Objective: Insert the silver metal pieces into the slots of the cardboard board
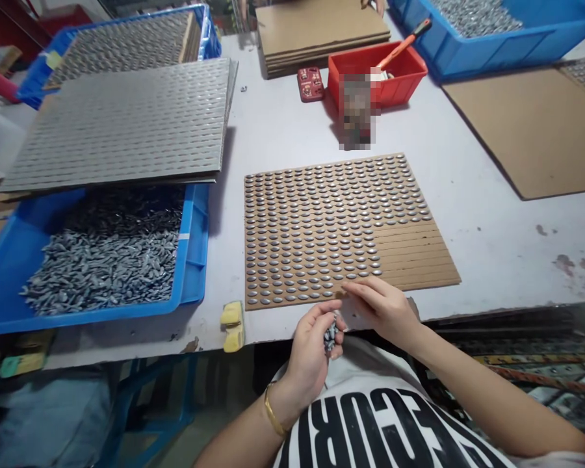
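Observation:
My left hand point(314, 341) is curled around a handful of small grey oval metal pieces point(330, 335), just off the front edge of the cardboard sheet point(414, 253). Fingertips pinched together, my right hand point(385, 309) is over that sheet's front edge, at the right end of the frontmost row; whatever is between the fingers is hidden. Rows of the same shiny oval pieces point(312, 227) cover the back and left of the sheet. Bare grooved cardboard shows at its front right.
At left, a blue bin point(195, 253) holds loose pieces, with stacked filled boards point(127, 123) above it. Behind the sheet are a red bin point(400, 91) and a dark red device point(311, 84). A yellow block point(233, 325) sits at the table edge. Plain cardboard point(536, 143) lies right.

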{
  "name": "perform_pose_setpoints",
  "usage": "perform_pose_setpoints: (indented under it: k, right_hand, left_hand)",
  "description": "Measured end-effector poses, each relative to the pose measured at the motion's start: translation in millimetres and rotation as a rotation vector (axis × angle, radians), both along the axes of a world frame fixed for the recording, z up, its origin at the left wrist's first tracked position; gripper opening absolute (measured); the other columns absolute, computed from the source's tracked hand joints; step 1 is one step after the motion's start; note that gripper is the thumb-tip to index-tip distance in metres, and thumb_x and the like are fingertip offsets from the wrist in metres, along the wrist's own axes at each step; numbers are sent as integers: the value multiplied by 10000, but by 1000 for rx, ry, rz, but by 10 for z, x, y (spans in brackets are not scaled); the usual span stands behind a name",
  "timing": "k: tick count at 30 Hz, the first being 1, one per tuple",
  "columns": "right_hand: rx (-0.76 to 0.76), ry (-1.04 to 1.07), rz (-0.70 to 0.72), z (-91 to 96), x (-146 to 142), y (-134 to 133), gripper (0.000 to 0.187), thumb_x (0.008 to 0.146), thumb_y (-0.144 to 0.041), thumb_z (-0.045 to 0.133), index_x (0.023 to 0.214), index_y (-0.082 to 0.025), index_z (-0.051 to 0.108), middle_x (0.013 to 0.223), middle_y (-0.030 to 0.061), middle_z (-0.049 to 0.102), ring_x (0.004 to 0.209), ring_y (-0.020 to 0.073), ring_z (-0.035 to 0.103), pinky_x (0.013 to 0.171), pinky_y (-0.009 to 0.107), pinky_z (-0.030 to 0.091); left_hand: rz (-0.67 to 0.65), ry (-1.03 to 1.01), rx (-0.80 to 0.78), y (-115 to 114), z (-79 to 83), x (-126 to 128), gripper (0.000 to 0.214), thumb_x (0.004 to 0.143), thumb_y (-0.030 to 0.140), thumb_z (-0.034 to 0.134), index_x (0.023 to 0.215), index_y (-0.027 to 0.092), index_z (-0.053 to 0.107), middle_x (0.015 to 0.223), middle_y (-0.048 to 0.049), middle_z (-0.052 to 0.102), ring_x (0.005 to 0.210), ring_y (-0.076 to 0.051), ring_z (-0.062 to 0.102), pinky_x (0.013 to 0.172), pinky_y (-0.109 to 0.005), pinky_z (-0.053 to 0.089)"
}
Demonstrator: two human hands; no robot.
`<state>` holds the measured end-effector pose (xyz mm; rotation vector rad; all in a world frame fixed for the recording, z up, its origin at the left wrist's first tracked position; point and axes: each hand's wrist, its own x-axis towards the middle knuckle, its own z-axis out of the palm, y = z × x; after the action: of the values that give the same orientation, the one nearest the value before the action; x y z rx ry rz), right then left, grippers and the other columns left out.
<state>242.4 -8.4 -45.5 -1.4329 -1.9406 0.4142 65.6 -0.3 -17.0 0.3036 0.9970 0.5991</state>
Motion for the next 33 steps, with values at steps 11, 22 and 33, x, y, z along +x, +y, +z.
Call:
perform_pose_setpoints:
  k: [11, 22, 33]
  right_hand:
    - [-4, -319, 88, 35, 31, 167, 263, 864, -83, 479, 1038, -196, 641, 897, 79, 639, 810, 184, 591, 658, 266, 481]
    - [-64, -156, 88, 77, 58, 119, 272, 897, -132, 484, 1124, -219, 607, 1010, 90, 636, 888, 194, 611, 739, 299, 520]
    - [-170, 349, 112, 282, -169, -134, 275, 886, -131, 543, 1140, -228, 583, 970, 77, 623, 804, 158, 616, 641, 267, 528]
  left_hand:
    - [-19, 8, -22, -22, -16, -35, 313, 749, 416, 706, 867, 167, 558, 660, 8, 551, 506, -53, 428, 382, -147, 224]
    - [75, -74, -81, 19, -8, -69, 344, 735, 365, 733, 968, 155, 592, 748, -23, 579, 574, -60, 490, 414, -142, 283]
    - [84, -7, -8, 54, 20, 30, 288, 727, 340, 745, 783, 163, 525, 635, 28, 505, 498, -34, 396, 393, -136, 216]
